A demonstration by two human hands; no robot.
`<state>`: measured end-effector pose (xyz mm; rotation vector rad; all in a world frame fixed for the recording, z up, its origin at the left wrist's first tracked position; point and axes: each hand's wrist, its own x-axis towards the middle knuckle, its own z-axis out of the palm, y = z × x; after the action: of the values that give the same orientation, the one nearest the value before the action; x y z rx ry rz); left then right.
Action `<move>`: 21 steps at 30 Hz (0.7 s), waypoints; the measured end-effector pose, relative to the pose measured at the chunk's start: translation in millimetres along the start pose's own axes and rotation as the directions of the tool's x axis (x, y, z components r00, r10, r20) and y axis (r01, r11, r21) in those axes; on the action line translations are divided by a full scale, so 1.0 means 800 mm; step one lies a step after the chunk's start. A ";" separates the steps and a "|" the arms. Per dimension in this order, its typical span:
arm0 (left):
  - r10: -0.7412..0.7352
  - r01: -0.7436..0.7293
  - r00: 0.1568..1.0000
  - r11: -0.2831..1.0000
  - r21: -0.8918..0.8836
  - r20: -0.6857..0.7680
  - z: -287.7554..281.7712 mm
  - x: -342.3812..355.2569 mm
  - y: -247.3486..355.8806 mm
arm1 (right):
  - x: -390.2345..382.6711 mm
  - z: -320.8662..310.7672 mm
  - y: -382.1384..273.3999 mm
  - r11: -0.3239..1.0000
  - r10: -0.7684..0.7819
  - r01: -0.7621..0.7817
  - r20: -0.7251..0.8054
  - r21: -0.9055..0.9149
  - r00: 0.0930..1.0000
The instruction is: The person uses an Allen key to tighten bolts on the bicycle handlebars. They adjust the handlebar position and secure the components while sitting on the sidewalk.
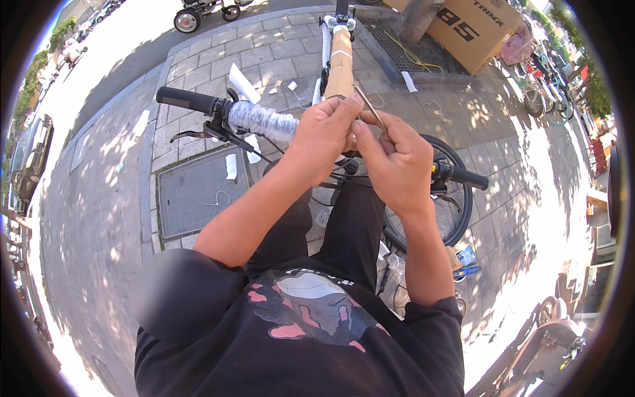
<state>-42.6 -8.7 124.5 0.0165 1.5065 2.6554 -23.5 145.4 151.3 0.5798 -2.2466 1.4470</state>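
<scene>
Both my hands meet over a bicycle's handlebar. My right hand [400, 159] is closed on a thin metal rod [369, 107] that sticks up past the fingers; its lower end is hidden. Fingertips of my left hand [324, 135] pinch together right beside it, and what they hold, if anything, cannot be made out. Below my hands runs the handlebar, its left part in clear plastic wrap [261, 121]. A black grip [185, 99] with a brake lever is at its left end, another black grip [469, 177] at its right. Brown cardboard [340, 63] covers the frame tube beyond.
A bicycle wheel [463, 218] stands by my right forearm. White foam scraps [243, 83] lie on the paving around a grey metal cover [198, 192]. Farther off are a large cardboard box [473, 33], a tree trunk [418, 20], parked bicycles [546, 86] and a car [31, 159].
</scene>
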 end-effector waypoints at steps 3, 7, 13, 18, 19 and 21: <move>0.007 -0.007 0.999 1.000 -0.010 -0.038 0.006 -0.002 0.005 | 0.003 0.001 -0.005 0.996 0.027 -0.026 0.011 -0.088 1.000; -0.020 0.021 0.999 0.999 0.038 -0.030 0.003 -0.001 0.005 | -0.002 0.008 -0.001 0.996 0.015 -0.016 -0.002 -0.090 1.000; 0.320 -0.294 0.941 0.609 0.736 0.111 -0.011 0.015 0.057 | -0.022 -0.008 0.015 0.967 0.253 -0.239 -0.184 0.092 0.950; -0.102 -0.465 0.881 -0.014 0.885 0.461 -0.040 0.012 0.091 | -0.066 0.008 0.026 0.915 0.368 -0.335 -0.122 0.226 0.922; -0.095 -0.545 0.838 -0.084 0.834 0.538 -0.051 0.014 0.081 | -0.073 0.013 0.030 0.922 0.361 -0.334 -0.118 0.195 0.925; -0.180 -0.545 0.835 -0.143 0.826 0.519 -0.049 0.014 0.081 | -0.077 0.019 0.024 0.927 0.356 -0.340 -0.092 0.156 0.930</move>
<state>-60.4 -74.2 159.3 1.0051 2.9023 0.5219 16.0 146.2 97.6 0.1265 -2.2477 1.7666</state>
